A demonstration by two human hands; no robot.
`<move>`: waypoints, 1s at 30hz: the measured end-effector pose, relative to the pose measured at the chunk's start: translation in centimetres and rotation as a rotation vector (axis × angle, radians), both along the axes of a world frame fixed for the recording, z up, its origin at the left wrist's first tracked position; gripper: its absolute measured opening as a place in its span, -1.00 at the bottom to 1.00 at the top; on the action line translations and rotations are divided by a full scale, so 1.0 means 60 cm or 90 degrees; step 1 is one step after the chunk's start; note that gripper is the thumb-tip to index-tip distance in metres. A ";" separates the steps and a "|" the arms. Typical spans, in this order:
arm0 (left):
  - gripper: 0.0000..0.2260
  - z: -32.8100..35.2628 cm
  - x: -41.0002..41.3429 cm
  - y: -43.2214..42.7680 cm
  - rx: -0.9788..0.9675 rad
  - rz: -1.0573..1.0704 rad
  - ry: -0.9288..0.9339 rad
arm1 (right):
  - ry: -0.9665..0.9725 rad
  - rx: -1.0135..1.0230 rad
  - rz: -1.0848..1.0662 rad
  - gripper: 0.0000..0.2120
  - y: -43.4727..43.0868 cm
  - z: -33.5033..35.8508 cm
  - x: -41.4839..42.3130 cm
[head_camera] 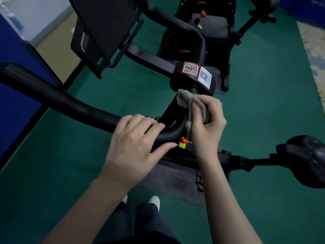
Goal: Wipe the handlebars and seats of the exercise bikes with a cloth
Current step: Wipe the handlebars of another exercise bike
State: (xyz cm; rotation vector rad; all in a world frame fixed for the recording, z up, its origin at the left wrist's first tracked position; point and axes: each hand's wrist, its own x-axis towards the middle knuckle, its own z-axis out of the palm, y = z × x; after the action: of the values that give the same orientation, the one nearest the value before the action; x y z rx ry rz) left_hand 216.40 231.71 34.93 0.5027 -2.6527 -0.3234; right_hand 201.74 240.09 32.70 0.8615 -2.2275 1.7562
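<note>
Two bare forearms [84, 205] reach forward over white shoes [154, 201] on the green floor [263, 103]. The left hand [133, 143] is wrapped round the black handlebar [70, 103] just short of its bend, fingers over the top and thumb along the near side. The right hand [207, 120] bunches a grey cloth [186, 99] in curled fingers and presses it against the bar's central stem, just below the block with the two code stickers [195, 71]. The hands sit close together, with the bend between them.

The bar's long axis runs from that bend up and away to the left, and nearly all its bare length lies on the left hand's side (the cloth is in the other hand, so the left hand would likely have to give way). A wipe along the grip would, I judge, follow that leftward line.

The seat [309, 155] lies well apart to the right, nearer the right hand. It sits at the end of a post running roughly left to right, its wider end seemingly farthest from the bar, though the dark makes that hard to tell. A second bike [175, 44] stands beyond.
</note>
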 end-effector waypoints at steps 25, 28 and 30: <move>-0.65 0.005 -0.017 0.027 0.010 0.026 -0.033 | -0.404 -0.279 -0.128 -0.93 -0.018 -0.025 0.006; -0.67 0.002 -0.014 0.025 0.005 0.020 -0.032 | -0.500 -0.366 -0.120 -0.94 -0.029 -0.027 0.006; -0.67 0.001 -0.013 0.024 0.002 0.014 -0.035 | -0.495 -0.372 -0.107 -0.94 -0.021 -0.035 0.027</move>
State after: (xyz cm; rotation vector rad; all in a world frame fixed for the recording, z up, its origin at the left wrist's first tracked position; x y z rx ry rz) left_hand 215.64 233.13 35.01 0.5486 -2.6988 -0.3103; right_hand 203.35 238.85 30.63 -0.1674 -1.8122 2.7371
